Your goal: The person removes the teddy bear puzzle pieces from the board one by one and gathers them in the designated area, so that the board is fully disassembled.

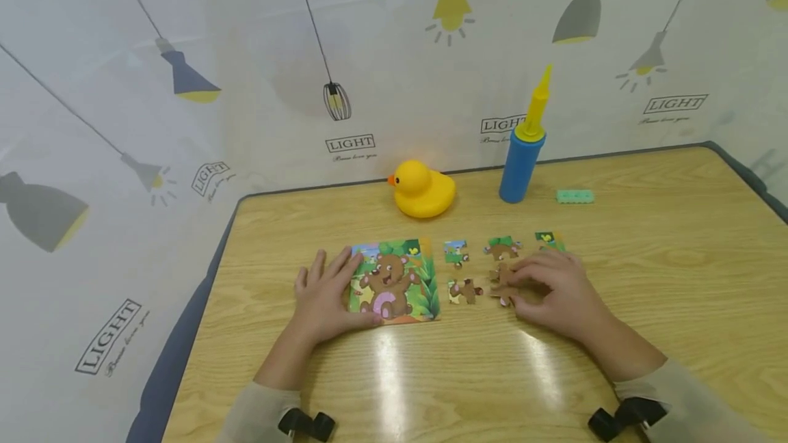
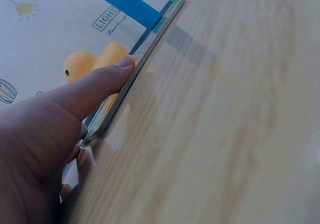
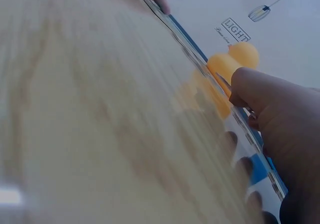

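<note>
A square bear picture puzzle (image 1: 390, 282) lies on the wooden table, its picture whole. My left hand (image 1: 323, 303) rests on its left side, fingers stretched along the far left corner and thumb on the near edge. To the right of the picture, several loose puzzle pieces lie apart in two rows, among them a sky piece (image 1: 456, 251) and a brown bear piece (image 1: 466, 291). My right hand (image 1: 557, 292) pinches another brown piece (image 1: 503, 284) between thumb and fingers; in the right wrist view this piece (image 3: 223, 81) is tilted up. The fingers partly cover a green corner piece (image 1: 548, 238).
Behind the puzzle sits a yellow rubber duck (image 1: 425, 190). Beside it stands a blue hand pump (image 1: 522, 166) with a yellow nozzle, and a mint-green block (image 1: 575, 196) lies to its right. A lamp-printed curtain (image 1: 394, 53) hangs along the table's far edge.
</note>
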`<state>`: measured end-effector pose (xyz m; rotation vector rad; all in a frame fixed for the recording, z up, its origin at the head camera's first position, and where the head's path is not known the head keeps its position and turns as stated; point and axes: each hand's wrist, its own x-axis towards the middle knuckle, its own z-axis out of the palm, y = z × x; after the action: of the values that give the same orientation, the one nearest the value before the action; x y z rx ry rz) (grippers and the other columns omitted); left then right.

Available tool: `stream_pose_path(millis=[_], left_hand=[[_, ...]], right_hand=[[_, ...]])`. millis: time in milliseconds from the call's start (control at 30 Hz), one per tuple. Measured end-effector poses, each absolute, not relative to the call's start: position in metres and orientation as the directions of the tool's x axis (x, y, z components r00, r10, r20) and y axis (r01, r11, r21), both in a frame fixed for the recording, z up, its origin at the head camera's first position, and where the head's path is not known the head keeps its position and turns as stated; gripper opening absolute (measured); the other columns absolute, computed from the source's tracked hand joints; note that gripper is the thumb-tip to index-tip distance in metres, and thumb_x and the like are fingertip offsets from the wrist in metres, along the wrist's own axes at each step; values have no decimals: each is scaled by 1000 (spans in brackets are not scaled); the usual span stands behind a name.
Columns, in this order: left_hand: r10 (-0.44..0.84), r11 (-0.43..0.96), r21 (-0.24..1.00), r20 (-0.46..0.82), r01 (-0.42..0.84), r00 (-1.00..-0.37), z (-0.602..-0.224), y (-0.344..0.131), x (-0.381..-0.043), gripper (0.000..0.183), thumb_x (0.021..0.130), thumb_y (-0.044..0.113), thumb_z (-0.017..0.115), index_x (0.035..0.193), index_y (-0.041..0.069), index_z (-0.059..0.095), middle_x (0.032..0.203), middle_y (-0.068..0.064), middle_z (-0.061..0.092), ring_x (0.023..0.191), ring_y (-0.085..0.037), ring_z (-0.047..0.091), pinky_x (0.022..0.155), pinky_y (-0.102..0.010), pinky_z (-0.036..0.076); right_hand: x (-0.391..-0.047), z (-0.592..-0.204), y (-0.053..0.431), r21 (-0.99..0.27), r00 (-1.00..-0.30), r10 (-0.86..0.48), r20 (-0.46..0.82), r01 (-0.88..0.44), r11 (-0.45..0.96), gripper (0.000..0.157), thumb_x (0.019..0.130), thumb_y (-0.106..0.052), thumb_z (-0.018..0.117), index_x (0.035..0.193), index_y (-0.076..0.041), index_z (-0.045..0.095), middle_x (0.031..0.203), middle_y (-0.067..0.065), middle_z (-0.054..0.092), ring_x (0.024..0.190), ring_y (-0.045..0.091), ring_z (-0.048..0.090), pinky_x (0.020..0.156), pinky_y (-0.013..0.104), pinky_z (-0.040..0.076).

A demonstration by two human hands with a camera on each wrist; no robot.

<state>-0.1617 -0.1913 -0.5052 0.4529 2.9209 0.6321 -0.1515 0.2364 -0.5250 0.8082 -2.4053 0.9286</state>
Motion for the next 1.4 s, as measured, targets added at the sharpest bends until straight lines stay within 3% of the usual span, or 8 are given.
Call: stream_pose_path(millis=[233,467,767,1000,1233,1367,1400], left_hand=[[313,868,422,-55,262,-948,-505,-190,-159,126,69,80,83,170,22,35,177,-4,21,161,-50,2,119,-76,-2],[317,866,423,-50,267,-947,-506,-187,-158,127,68,80,83,169,22,35,177,-3,22,161,-50,2,120,-76,-2],[311,874,410,-58,261,-949,-508,-190,-158,127,68,83,82,170,24,33,178,-1,20,161,-48,1,120,-75,-2],[312,873,409,-49,266,-949,-507,-191,-160,127,68,83,81,170,24,33,178,-2,20,161,-49,2,120,-76,-1],[316,870,411,-44,271,-948,-504,-192,-160,127,68,80,83,169,22,35,178,-3,21,160,-50,3,119,-77,-2],[314,868,419,-42,268,-949,-505,-191,-161,126,68,79,84,169,21,36,177,-3,22,160,-50,3,119,-77,-2],[314,866,422,-41,268,-949,-505,-191,-161,126,68,79,84,169,21,36,177,-3,22,160,-51,3,119,-77,-2]], right_hand=[[-148,-524,251,-447,-725,-371,580,-665,599,27,68,-14,90,93,-21,82,99,-11,79,93,17,70,87,42,45],[-143,-525,260,-440,-751,-385,537,-638,632,36,67,-12,92,102,-13,84,99,-7,80,84,11,66,76,23,48],[-141,-520,258,-414,-767,-400,502,-619,667,40,71,-15,90,111,-10,84,107,-3,81,93,19,73,77,44,58],[-144,-519,256,-472,-808,-354,471,-570,673,40,75,-14,85,114,-7,79,113,2,78,105,25,72,89,42,56],[-148,-515,244,-509,-872,-239,428,-451,733,40,93,-21,81,125,0,73,121,16,75,114,39,67,98,59,51],[-152,-514,228,-502,-860,-231,456,-462,731,43,95,-24,79,129,1,70,123,17,73,117,40,63,101,60,46],[-152,-514,223,-492,-847,-242,473,-482,725,43,94,-24,79,129,0,70,115,16,74,114,39,63,101,59,45]])
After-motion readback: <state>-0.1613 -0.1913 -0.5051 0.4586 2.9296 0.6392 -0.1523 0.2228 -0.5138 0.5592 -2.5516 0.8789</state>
